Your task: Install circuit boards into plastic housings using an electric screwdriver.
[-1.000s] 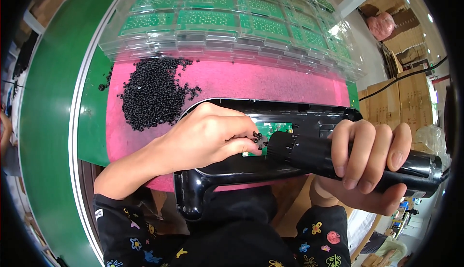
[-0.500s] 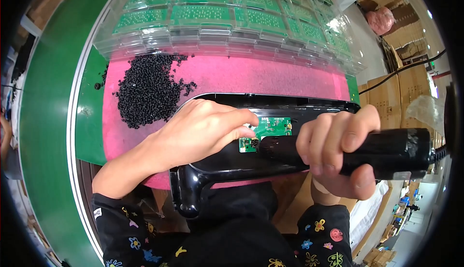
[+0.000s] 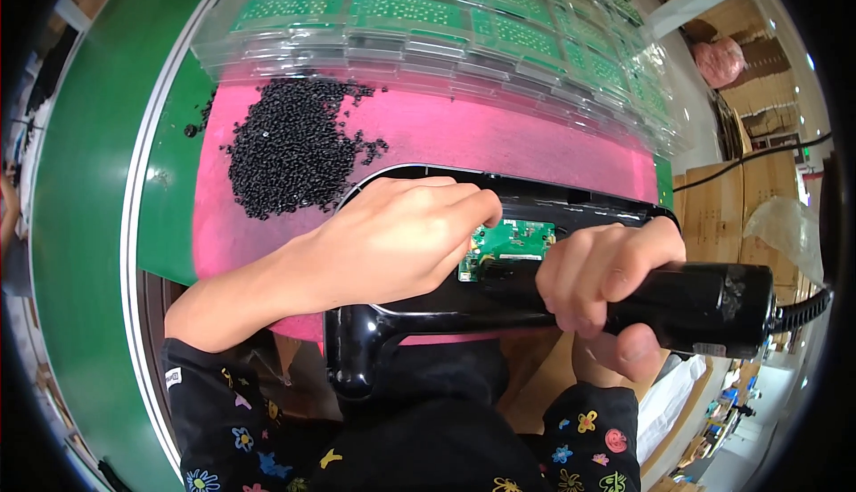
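A black powered screwdriver (image 3: 713, 300) lies across my right hand (image 3: 615, 291), whose fingers wrap its thick body. Its front end points left, toward the small green circuit board (image 3: 522, 238). That board sits inside a glossy black plastic housing (image 3: 357, 336) in front of me. My left hand (image 3: 415, 225) reaches over the housing with its fingers curled together at the board's left edge. What its fingertips hold, if anything, is hidden.
A large heap of small black screws (image 3: 290, 144) lies on the pink mat (image 3: 437, 135), left of the housing. Behind stand stacked clear plastic trays (image 3: 428, 51) with green circuit boards. A coiled cable (image 3: 798, 311) runs from the screwdriver's rear. Cardboard boxes (image 3: 758, 198) stand at right.
My left hand has shifted right along the board, its fingers now more curled. The screwdriver's rear has dropped and moved slightly left with my right hand. The whole view has shifted a little.
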Available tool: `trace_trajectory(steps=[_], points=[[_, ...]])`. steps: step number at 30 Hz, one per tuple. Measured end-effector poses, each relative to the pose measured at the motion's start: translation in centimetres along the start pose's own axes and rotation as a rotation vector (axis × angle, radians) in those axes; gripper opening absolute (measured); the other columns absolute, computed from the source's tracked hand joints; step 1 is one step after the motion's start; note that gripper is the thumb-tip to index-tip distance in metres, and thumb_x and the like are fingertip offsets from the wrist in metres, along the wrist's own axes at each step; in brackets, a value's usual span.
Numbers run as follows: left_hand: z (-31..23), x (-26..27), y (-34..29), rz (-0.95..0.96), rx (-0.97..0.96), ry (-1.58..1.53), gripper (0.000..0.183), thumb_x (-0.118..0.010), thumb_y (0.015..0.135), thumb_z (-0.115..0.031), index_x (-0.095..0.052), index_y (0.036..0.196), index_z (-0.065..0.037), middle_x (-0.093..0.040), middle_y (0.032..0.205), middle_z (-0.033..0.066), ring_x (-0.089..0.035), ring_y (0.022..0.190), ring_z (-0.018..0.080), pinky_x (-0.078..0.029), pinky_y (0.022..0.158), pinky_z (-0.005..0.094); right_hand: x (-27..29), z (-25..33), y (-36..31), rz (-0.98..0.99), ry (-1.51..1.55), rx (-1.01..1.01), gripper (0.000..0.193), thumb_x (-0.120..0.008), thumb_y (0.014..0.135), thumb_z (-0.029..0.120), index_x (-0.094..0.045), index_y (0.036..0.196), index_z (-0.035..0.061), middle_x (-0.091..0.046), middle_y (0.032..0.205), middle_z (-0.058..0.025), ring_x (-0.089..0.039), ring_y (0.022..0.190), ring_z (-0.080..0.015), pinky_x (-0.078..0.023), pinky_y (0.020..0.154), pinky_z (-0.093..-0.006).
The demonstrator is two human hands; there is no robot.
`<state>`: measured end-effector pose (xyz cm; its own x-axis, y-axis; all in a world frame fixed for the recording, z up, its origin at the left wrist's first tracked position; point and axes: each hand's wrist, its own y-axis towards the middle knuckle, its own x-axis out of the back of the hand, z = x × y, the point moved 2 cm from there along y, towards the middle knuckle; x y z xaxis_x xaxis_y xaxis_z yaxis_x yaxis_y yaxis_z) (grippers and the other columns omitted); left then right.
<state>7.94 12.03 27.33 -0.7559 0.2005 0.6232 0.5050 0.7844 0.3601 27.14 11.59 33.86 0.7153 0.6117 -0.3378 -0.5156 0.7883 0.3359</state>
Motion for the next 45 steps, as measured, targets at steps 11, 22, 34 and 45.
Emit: trace_trajectory(steps=[11,22,34,45], points=[[0.4,-0.2,-0.4,0.222,-0.004,-0.265,0.02,-0.071,0.086,-0.006,-0.069,0.106,-0.001,-0.069,0.095,0.0109,-0.068,0.089,0.0301,-0.055,0.077,0.0403,0.8,0.8,0.7,0.0,0.034,0.373,0.029,-0.068,0.09,0.025,-0.046,0.102,0.0095,-0.058,0.069,0.0028,-0.055,0.058,-0.0086,-0.046,0.054,-0.0222],[-0.2,1.0,0.6,0.144,0.171,-0.555,0.019,-0.075,0.079,0.005,-0.074,0.097,-0.001,-0.075,0.094,0.0093,-0.07,0.077,0.0167,-0.056,0.069,0.0299,0.6,1.7,0.3,-0.103,0.143,0.463,0.025,-0.066,0.089,0.023,-0.047,0.099,0.0097,-0.056,0.066,0.0038,-0.054,0.058,-0.0075,-0.047,0.054,-0.0215],[-0.4,0.9,0.5,0.037,0.061,-0.479,0.02,-0.077,0.08,0.003,-0.073,0.099,0.001,-0.076,0.096,0.0115,-0.073,0.085,0.0206,-0.059,0.076,0.0319,1.3,1.5,-0.2,-0.017,0.041,0.443,0.032,-0.068,0.092,0.028,-0.046,0.105,0.0092,-0.058,0.071,0.0009,-0.056,0.06,-0.0109,-0.047,0.055,-0.026],[0.0,0.7,0.4,-0.163,-0.02,-0.121,0.008,-0.071,0.088,-0.002,-0.064,0.09,0.001,-0.065,0.083,0.0122,-0.066,0.075,0.0299,-0.052,0.066,0.0373,0.4,0.8,-0.3,-0.103,-0.137,0.16,0.032,-0.067,0.09,0.03,-0.045,0.1,0.0095,-0.053,0.066,0.0022,-0.051,0.055,-0.0106,-0.044,0.051,-0.0263]])
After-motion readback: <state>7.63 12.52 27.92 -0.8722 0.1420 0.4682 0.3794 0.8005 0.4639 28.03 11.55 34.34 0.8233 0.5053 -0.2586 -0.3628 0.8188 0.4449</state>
